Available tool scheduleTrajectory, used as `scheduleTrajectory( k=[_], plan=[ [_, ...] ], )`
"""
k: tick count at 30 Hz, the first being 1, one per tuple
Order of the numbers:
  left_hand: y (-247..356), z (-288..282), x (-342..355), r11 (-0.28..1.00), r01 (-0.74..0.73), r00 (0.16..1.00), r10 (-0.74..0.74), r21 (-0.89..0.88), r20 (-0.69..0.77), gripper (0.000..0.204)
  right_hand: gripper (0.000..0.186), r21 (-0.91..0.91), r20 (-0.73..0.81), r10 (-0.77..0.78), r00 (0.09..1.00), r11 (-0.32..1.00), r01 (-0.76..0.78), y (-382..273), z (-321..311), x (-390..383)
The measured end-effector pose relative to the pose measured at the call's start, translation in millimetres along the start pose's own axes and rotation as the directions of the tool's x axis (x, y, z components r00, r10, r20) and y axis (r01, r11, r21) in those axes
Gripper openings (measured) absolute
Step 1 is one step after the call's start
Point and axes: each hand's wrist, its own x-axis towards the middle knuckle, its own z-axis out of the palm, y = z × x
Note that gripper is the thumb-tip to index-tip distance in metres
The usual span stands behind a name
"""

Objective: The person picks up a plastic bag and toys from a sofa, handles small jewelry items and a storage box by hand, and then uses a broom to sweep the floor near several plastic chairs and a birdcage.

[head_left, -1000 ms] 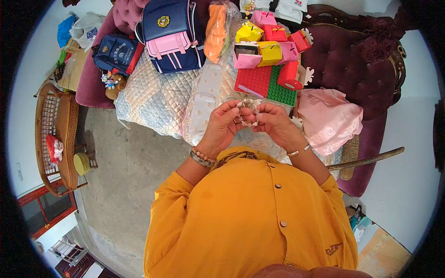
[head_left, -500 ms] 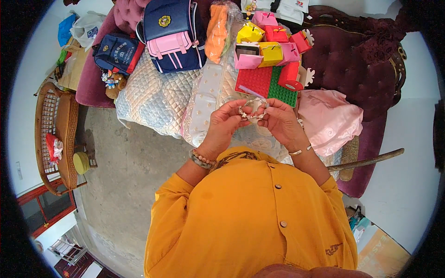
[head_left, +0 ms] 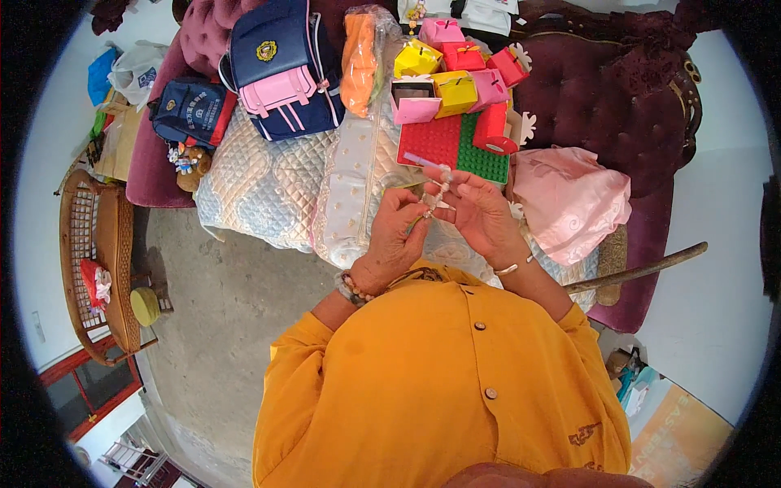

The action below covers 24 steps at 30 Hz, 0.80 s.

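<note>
**Both hands pinched a bead string above the bed**

The left hand (head_left: 399, 232) and right hand (head_left: 480, 213) were raised close together in front of the person's chest, over the near edge of the bed (head_left: 268, 187). Between them ran a short bead string (head_left: 438, 193), pale and small, its make too fine to tell. The left fingers (head_left: 419, 218) were pressed together on its lower end; the right fingers (head_left: 455, 185) pinched it higher up, near the top bead. The two hands almost touched at the fingertips.

Just beyond the hands lay a red and green base plate (head_left: 455, 146), with small gift boxes (head_left: 455, 69) in yellow, pink and red heaped on its far side. A pink cloth (head_left: 569, 199) lay to the right of the plate. An orange bundle in clear wrap (head_left: 358, 53) stood left of the boxes, and a navy and pink backpack (head_left: 281, 69) lay further left on the quilt. A wicker chair (head_left: 98, 252) stood well apart on the floor at the left
</note>
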Motion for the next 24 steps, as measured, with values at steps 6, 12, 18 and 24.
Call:
scheduleTrajectory(
  k=[6, 12, 18, 24],
  plan=[
    [8.5, 0.4, 6.3, 0.996, -0.084, 0.994, 0.085, -0.020, 0.063, 0.015, 0.048, -0.221, 0.144, -0.060, 0.988, 0.971, 0.091, 8.7, -1.8, -3.8],
    [13.5, 2.7, 5.6, 0.986, -0.104, 0.994, 0.105, -0.131, 0.002, 0.013, 0.057, -0.818, 0.076, -0.077, 0.994, 0.565, 0.106, -1.8, 3.5, -3.4],
    [27.5, 12.0, 2.1, 0.986, -0.120, 0.971, 0.141, -0.113, 0.193, 0.012, 0.061, -0.878, 0.339, -0.211, 0.917, 0.278, 0.389, -4.9, -13.8, 8.5],
    [28.4, 26.5, -1.7, 0.987, 0.014, 0.950, 0.036, -0.158, 0.309, 0.010, 0.062, -0.351, -0.088, -0.164, 0.982, 0.928, 0.124, 3.2, -19.0, 7.7]
  ],
)
